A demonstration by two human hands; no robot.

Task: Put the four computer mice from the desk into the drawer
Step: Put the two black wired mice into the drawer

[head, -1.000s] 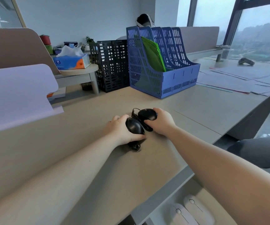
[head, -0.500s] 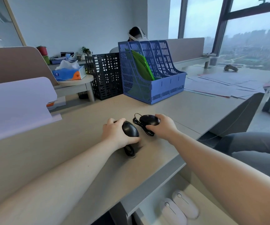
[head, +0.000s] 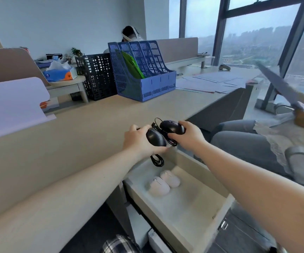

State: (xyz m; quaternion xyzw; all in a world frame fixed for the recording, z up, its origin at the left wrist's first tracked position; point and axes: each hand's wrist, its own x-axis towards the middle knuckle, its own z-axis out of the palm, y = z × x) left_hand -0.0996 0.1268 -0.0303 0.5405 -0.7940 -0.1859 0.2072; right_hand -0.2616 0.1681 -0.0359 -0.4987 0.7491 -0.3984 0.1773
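Note:
My left hand (head: 138,141) grips a black wired mouse (head: 155,137), its bundled cable (head: 157,159) dangling below over the drawer. My right hand (head: 188,135) holds a second black wired mouse (head: 172,127) with a coiled cable. Both are held in the air at the desk's front edge, above the back of the open drawer (head: 220,214). Two white mice (head: 159,185) (head: 170,178) lie side by side inside the drawer near its back.
The wooden desk (head: 74,143) carries a blue file rack (head: 142,70), a black mesh rack (head: 97,73), a tissue box (head: 59,73) and loose papers (head: 211,81). A seated person's legs (head: 248,143) are close on the right.
Both hands lifted the black mice off the desk and carried them back to the desk edge, over the open drawer. The view tilted down, showing more of the drawer.

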